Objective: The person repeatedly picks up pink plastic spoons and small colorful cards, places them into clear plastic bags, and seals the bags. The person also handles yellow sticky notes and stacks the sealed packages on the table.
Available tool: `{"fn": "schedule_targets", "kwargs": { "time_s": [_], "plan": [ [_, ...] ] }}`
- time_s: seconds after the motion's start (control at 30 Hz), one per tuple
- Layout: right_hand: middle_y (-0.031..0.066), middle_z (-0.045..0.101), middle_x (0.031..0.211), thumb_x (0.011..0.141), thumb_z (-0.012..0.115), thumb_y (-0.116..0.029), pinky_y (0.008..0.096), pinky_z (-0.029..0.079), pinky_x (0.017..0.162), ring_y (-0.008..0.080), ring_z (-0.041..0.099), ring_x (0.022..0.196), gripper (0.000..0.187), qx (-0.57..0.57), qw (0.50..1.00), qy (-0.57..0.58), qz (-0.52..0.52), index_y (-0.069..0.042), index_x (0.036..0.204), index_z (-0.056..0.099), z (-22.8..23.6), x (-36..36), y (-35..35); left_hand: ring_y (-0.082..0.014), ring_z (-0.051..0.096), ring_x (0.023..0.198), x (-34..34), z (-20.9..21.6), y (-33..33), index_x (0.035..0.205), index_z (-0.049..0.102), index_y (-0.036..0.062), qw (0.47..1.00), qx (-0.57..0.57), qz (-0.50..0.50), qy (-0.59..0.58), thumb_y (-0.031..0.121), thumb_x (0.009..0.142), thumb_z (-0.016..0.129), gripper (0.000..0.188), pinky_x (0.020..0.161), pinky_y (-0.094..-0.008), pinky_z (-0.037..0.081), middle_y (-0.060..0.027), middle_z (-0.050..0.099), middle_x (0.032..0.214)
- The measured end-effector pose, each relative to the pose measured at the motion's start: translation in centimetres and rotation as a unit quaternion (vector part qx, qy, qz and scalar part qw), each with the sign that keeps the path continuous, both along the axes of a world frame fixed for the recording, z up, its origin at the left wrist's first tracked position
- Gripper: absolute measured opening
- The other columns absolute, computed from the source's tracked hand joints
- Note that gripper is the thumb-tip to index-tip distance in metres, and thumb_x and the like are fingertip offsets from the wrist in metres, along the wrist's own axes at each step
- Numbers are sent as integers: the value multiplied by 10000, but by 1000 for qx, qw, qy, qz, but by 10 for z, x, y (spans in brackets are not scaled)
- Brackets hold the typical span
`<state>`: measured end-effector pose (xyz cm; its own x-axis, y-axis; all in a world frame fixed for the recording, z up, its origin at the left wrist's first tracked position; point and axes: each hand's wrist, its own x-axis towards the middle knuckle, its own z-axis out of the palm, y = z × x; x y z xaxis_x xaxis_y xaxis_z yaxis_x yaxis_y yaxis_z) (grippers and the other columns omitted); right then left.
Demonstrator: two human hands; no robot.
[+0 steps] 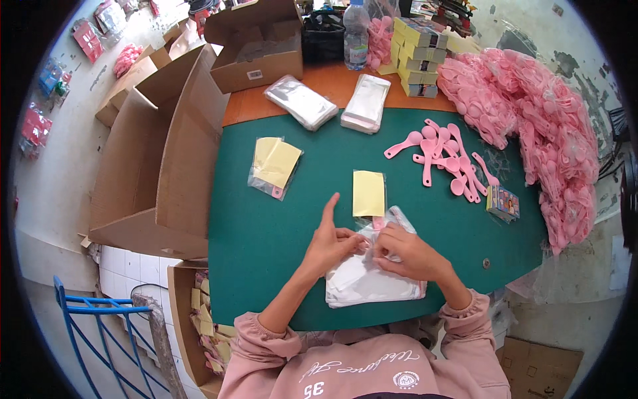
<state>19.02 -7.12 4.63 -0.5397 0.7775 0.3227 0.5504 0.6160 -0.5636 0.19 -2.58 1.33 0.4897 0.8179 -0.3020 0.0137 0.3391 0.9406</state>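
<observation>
A clear plastic bag with a yellow card point(369, 193) and a pink spoon in it lies in front of me, its near end between my hands. My left hand point(330, 247) pinches the film with thumb and curled fingers, the index finger stretched out. My right hand point(409, 253) has its fingertips closed on the same bag's edge. Beneath both hands rests a stack of clear plastic bags point(372, 290). Filled bags with yellow cards point(278, 163) lie to the left. Loose pink spoons point(427, 159) are heaped at the right, beside a small stack of printed cards point(503, 203).
Two bundles of clear bags point(301, 102) point(365, 103) lie at the far edge. A water bottle point(357, 36) and card stacks point(419, 56) stand behind. Bagged pink spoons point(551, 126) line the right. Cardboard boxes point(143, 159) and a blue metal frame point(100, 309) flank the left.
</observation>
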Motion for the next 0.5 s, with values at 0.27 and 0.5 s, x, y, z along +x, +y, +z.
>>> {"fn": "schedule_targets", "kwargs": {
  "time_s": [0.27, 0.5],
  "plan": [
    [48, 580, 722, 772, 622, -85, 290, 439, 607, 153, 555, 665, 101, -257, 931, 202, -162, -46, 819, 541, 47, 192, 34, -153, 619, 763, -2, 10, 2, 1334, 245, 39, 995, -36, -79, -51, 16, 815, 570, 613, 652, -252, 503, -154, 640, 870],
    [170, 573, 879, 745, 445, 28, 383, 440, 722, 330, 559, 829, 275, 28, 836, -106, -538, 19, 1013, 506, 43, 194, 21, -136, 600, 811, 3, 9, 2, 1261, 373, 12, 994, -52, -73, -67, 13, 821, 565, 480, 691, -233, 486, -145, 632, 900]
  ]
}}
